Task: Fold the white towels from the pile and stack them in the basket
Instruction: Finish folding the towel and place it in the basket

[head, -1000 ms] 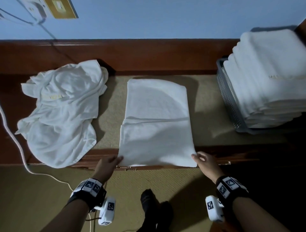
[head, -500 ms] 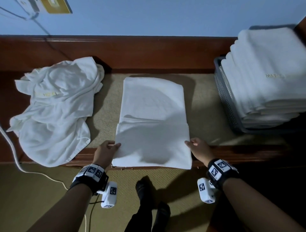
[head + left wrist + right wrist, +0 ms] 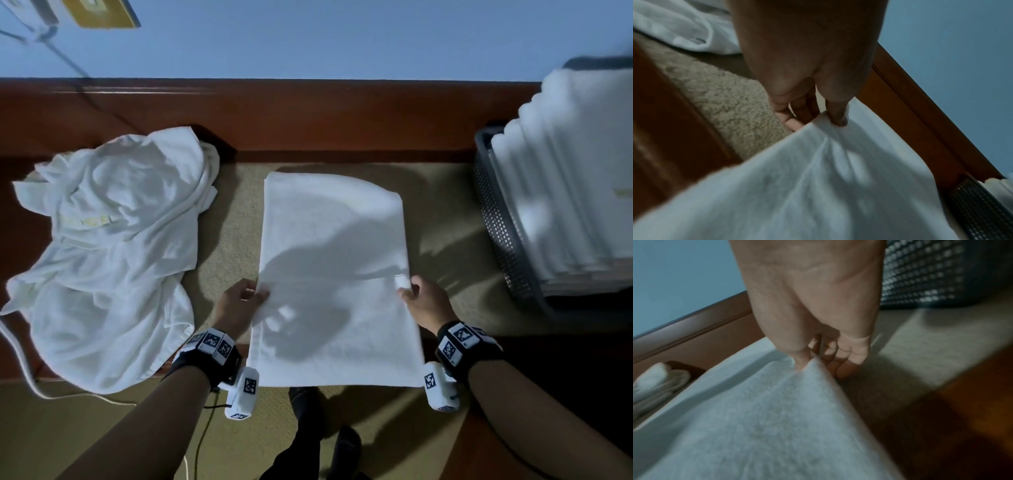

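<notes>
The left hand (image 3: 239,305) pinches the left edge of the folded white towel (image 3: 334,274), thumb (image 3: 835,112) on top of the cloth and the remaining fingers (image 3: 789,120) beneath it. The right hand (image 3: 426,303) pinches the right edge of the same towel, thumb (image 3: 802,360) pressed into the cloth and fingers (image 3: 846,363) curled under the edge. Both hands grip at the line where a raised near layer meets the flat far part. The towel lies lengthwise at the centre of the surface (image 3: 442,212), on its tan carpeted top, with the near end overhanging the wooden front edge. The pile of unfolded white towels (image 3: 109,253) lies crumpled to the left, near the folded towel but apart from it. To the right stands the dark perforated basket (image 3: 496,222), filled above its rim with a stack of folded white towels (image 3: 575,178). A wooden rail (image 3: 308,116) runs behind the surface, below a blue wall (image 3: 325,41).
</notes>
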A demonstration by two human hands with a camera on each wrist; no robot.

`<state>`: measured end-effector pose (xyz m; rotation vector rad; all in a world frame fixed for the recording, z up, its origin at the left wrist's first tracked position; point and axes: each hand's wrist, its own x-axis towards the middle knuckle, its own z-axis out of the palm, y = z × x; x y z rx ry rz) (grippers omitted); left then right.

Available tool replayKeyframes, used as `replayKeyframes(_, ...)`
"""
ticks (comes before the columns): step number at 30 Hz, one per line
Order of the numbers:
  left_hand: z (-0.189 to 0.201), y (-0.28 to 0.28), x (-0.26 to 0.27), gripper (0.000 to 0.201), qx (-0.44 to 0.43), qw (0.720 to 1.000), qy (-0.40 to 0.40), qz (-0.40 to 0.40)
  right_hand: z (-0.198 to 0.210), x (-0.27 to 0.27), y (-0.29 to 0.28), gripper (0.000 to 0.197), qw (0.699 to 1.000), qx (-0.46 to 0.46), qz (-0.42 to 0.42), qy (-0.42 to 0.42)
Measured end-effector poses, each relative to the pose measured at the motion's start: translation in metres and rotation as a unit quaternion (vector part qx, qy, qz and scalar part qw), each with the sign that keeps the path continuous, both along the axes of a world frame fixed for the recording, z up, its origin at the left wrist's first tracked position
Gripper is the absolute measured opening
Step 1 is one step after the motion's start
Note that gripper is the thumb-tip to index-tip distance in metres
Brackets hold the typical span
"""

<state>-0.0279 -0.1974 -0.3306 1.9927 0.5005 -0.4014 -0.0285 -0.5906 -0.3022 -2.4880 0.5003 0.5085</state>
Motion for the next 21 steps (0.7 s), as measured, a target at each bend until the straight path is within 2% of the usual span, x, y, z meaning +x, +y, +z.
replayKeyframes(1, 0.001, 0.001, 0.003, 0.017, -0.001, 1.0, 0.005, -0.013, 0.003, 0.003, 0.003, 0.022, 1.0, -0.009, 0.014, 0.0)
replayKeyframes(3, 0.004, 0.001, 0.011, 0.015, -0.016, 0.999, 0.011, -0.035, 0.007, 0.011, 0.01, 0.046, 0.998, -0.036, 0.052, -0.008)
replayKeyframes(5, 0.008, 0.001, 0.018, 0.012, -0.033, 0.998, 0.007, -0.048, 0.005, 0.018, 0.015, 0.051, 0.994, -0.058, 0.093, 0.004)
replayKeyframes(8, 0.013, -0.001, 0.025, 0.008, -0.031, 0.998, -0.006, -0.061, 0.005, 0.029, 0.012, 0.041, 0.998, -0.036, 0.04, 0.041)
replayKeyframes(12, 0.007, 0.004, 0.023, 0.014, -0.059, 0.998, -0.002, -0.005, 0.008, 0.034, 0.0, 0.023, 0.999, 0.004, -0.042, 0.001)
replayKeyframes(16, 0.001, 0.003, 0.019, 0.017, -0.075, 0.996, 0.018, 0.044, -0.002, 0.027, 0.0, 0.019, 0.998, 0.024, -0.049, 0.009)
replayKeyframes(21, 0.003, -0.002, 0.032, 0.026, -0.022, 1.0, 0.006, 0.018, 0.0, 0.042, -0.01, 0.015, 0.999, 0.032, -0.012, 0.008)
